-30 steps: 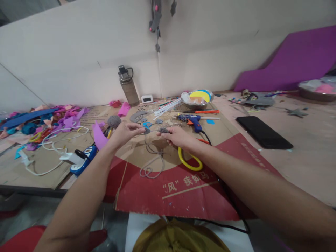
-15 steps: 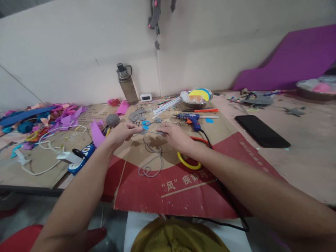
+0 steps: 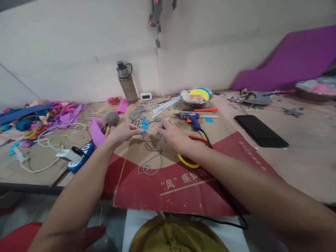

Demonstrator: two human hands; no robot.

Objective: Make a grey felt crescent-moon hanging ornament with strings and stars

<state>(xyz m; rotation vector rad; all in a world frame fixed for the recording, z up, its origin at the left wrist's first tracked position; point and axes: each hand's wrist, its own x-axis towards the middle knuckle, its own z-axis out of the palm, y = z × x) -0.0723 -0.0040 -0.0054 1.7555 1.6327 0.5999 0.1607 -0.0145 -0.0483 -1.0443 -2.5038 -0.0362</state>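
My left hand (image 3: pixel 123 132) pinches a small grey felt piece (image 3: pixel 144 133) just above the cardboard sheet (image 3: pixel 183 182). My right hand (image 3: pixel 172 134) lies palm down beside it, fingers pressing on another small grey felt piece (image 3: pixel 159 134). A grey cord (image 3: pixel 152 159) trails from between the hands toward me and ends in loops. A yellow ring (image 3: pixel 187 162) lies half under my right wrist.
A blue glue gun (image 3: pixel 193 119) lies just beyond my right hand. A grey yarn ball (image 3: pixel 112 118), a water bottle (image 3: pixel 127 83), a steel bowl (image 3: pixel 195 99), a black phone (image 3: pixel 260 130) on the right, white cables (image 3: pixel 49 147) and coloured felt scraps (image 3: pixel 44 119) on the left.
Both hands have come down and moved slightly away from me onto the cardboard. My right hand turned palm down and now presses its grey piece flat.
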